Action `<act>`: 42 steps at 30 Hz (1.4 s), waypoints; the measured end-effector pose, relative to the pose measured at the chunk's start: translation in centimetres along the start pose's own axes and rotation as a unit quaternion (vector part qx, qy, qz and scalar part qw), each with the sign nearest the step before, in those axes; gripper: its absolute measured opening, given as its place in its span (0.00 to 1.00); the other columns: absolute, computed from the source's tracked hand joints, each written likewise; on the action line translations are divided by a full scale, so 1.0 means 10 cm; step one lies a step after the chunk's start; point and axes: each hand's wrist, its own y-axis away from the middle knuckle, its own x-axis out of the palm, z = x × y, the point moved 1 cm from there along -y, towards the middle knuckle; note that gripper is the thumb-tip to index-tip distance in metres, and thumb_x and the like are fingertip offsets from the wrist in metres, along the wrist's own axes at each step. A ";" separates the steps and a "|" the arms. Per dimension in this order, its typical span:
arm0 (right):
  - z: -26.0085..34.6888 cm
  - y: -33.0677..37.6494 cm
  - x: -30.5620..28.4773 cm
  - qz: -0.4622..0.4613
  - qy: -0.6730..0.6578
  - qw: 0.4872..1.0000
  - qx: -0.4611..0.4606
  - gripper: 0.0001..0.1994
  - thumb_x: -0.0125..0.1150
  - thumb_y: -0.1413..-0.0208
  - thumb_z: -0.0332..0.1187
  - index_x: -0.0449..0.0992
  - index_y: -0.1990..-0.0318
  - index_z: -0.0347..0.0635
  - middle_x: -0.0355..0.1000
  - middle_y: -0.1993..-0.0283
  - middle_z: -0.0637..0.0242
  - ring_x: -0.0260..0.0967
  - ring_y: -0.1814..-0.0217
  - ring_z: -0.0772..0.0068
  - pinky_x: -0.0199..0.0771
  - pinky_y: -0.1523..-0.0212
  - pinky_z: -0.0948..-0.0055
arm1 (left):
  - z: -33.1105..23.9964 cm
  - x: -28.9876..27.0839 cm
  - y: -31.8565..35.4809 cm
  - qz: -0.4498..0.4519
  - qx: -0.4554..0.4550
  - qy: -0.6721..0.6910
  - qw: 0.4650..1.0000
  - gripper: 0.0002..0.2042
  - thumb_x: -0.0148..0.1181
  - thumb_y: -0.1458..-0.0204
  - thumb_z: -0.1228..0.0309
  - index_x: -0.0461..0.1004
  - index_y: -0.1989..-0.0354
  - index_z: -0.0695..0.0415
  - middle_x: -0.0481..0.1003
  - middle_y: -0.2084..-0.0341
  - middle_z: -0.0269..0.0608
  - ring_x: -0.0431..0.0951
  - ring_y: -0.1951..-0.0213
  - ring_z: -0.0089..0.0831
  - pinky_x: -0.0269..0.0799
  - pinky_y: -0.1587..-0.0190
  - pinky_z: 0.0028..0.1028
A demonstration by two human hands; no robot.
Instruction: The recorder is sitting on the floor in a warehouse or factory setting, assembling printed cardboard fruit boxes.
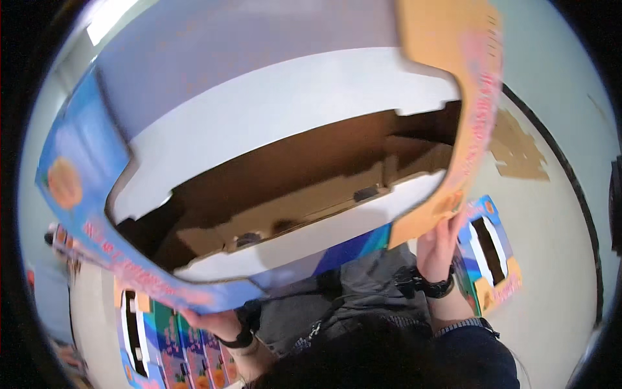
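A large printed cardboard fruit box fills the upper middle of the view, held up and tilted in front of me. Its outside is blue, purple and orange with peach pictures. Through the wide opening in its top, the brown inside shows, with small dark holes in the far wall. My left hand grips its lower left corner, fingers partly hidden beneath the box. At the lower right corner, my right hand is closed on the edge, thumb side showing. Both wrists wear dark bands.
Several matching boxes stand in a row on the floor at my left. Another matching box sits at my right. A flat torn piece of cardboard lies on the floor by the right wall. A person is partly visible at far left.
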 end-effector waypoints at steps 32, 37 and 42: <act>0.87 1.28 -2.62 -0.661 0.393 0.639 -0.010 0.20 0.49 0.45 0.35 0.49 0.51 0.37 0.59 0.54 0.55 0.58 0.53 0.72 0.58 0.49 0.72 | 3.20 3.07 3.31 0.738 -0.358 -0.105 0.562 0.18 0.45 0.46 0.59 0.59 0.52 0.57 0.62 0.70 0.31 0.59 0.66 0.20 0.56 0.60 0.20; 0.89 1.28 -2.72 -0.700 0.337 0.629 0.002 0.23 0.52 0.47 0.36 0.48 0.51 0.38 0.57 0.54 0.57 0.58 0.53 0.73 0.60 0.50 0.74 | 3.14 3.12 3.37 0.723 -0.388 -0.074 0.567 0.20 0.46 0.47 0.59 0.58 0.49 0.56 0.63 0.66 0.32 0.60 0.63 0.21 0.56 0.57 0.21; 0.87 1.28 -2.72 -0.689 0.319 0.651 -0.010 0.25 0.54 0.49 0.37 0.47 0.51 0.40 0.55 0.53 0.60 0.58 0.54 0.73 0.61 0.51 0.75 | 3.22 3.02 3.38 0.705 -0.382 -0.045 0.596 0.21 0.46 0.47 0.59 0.58 0.47 0.56 0.63 0.62 0.33 0.61 0.58 0.22 0.55 0.53 0.22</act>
